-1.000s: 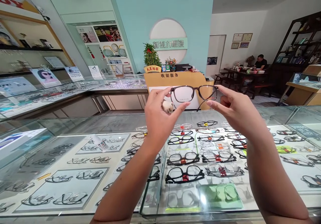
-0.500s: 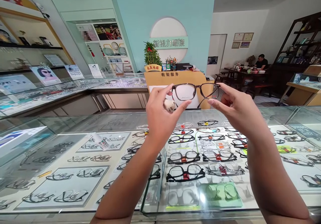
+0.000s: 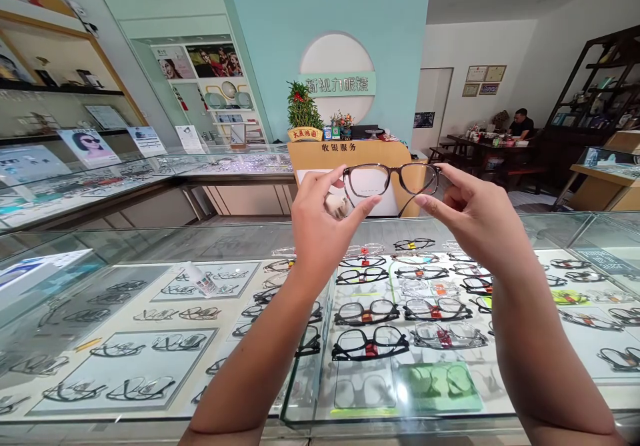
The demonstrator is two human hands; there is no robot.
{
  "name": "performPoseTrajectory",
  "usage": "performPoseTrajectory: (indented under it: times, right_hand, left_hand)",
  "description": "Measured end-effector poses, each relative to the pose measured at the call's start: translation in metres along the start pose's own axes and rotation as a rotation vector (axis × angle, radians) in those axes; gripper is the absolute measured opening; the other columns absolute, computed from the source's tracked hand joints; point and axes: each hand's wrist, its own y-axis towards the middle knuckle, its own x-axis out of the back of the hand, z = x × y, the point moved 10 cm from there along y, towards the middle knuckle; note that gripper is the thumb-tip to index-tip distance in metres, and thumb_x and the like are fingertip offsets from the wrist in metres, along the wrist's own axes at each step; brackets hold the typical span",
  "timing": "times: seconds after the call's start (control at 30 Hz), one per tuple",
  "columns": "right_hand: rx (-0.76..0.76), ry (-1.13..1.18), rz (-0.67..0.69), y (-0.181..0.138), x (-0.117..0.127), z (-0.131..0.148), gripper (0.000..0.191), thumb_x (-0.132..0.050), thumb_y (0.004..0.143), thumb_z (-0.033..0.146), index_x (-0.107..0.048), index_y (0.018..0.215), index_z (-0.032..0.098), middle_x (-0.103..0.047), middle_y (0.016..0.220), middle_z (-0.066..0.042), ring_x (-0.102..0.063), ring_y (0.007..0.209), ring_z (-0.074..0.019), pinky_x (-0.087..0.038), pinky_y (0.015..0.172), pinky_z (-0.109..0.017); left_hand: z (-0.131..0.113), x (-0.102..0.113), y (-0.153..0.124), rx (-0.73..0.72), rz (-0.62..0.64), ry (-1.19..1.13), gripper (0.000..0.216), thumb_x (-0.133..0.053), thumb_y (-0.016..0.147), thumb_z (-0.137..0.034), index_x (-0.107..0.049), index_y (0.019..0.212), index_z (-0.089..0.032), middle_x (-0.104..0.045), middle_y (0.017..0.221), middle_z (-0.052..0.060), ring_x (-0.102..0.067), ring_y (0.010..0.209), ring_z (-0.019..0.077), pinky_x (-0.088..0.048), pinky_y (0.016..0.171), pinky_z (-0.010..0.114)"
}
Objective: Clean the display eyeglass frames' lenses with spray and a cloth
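I hold a pair of dark brown glasses (image 3: 391,177) up at arm's length above a glass display counter (image 3: 150,246). My left hand (image 3: 323,226) pinches the left side of the frame between thumb and forefinger and also keeps a small white crumpled wad (image 3: 338,206) in its palm. My right hand (image 3: 475,223) pinches the right end of the frame, with one temple hanging down beside it. Both lenses face me.
Under the counter glass lie several rows of glasses (image 3: 370,343), a green cloth (image 3: 440,386) and a small white bottle (image 3: 200,281). Beyond stand a wooden cashier desk (image 3: 350,156) with a plant (image 3: 301,109), and a seated person (image 3: 521,125) at a far table.
Both hands have lifted the glasses slightly higher and a little to the right. The grip on the frame is the same.
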Motion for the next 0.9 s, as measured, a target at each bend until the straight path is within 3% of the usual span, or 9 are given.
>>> performPoseTrajectory:
  times: [0.17, 0.47, 0.77, 0.9]
  right_hand:
    - [-0.009, 0.006, -0.025, 0.001, 0.0, 0.001, 0.05, -0.073, 0.097, 0.059, -0.074, 0.127, 0.019, -0.04, 0.056, 0.01, -0.032, 0.056, -0.0135, -0.03, 0.057, -0.029]
    - [-0.037, 0.0, -0.04, 0.0, 0.002, 0.005, 0.057, -0.071, 0.095, 0.067, -0.075, 0.126, 0.019, -0.036, 0.052, 0.01, -0.029, 0.055, -0.0141, -0.028, 0.058, -0.03]
    - [-0.021, -0.052, -0.12, -0.002, 0.01, 0.007, 0.058, -0.074, 0.09, 0.071, -0.079, 0.123, 0.023, -0.048, 0.066, 0.003, -0.037, 0.06, -0.0149, -0.029, 0.06, -0.031]
    - [-0.048, -0.003, -0.123, -0.002, 0.01, 0.006, 0.06, -0.075, 0.088, 0.073, -0.081, 0.12, 0.022, -0.039, 0.06, 0.006, -0.031, 0.058, -0.0144, -0.027, 0.058, -0.031]
  left_hand:
    - [0.01, -0.004, 0.006, 0.043, 0.036, -0.047, 0.053, -0.093, 0.078, -0.051, -0.078, 0.123, -0.027, -0.071, 0.109, 0.005, -0.068, 0.103, 0.0236, -0.055, 0.091, 0.04]
    - [0.018, -0.004, 0.009, 0.097, 0.042, -0.091, 0.052, -0.093, 0.075, -0.056, -0.081, 0.117, -0.027, -0.072, 0.105, 0.005, -0.064, 0.088, 0.021, -0.052, 0.076, 0.037]
    - [0.019, -0.005, 0.011, 0.085, 0.071, -0.094, 0.051, -0.095, 0.075, -0.05, -0.081, 0.118, -0.028, -0.072, 0.107, 0.005, -0.067, 0.096, 0.0233, -0.053, 0.084, 0.039]
    - [0.025, -0.009, 0.012, 0.112, 0.1, -0.137, 0.049, -0.092, 0.078, -0.053, -0.081, 0.119, -0.028, -0.072, 0.108, 0.006, -0.067, 0.093, 0.0225, -0.053, 0.085, 0.039]
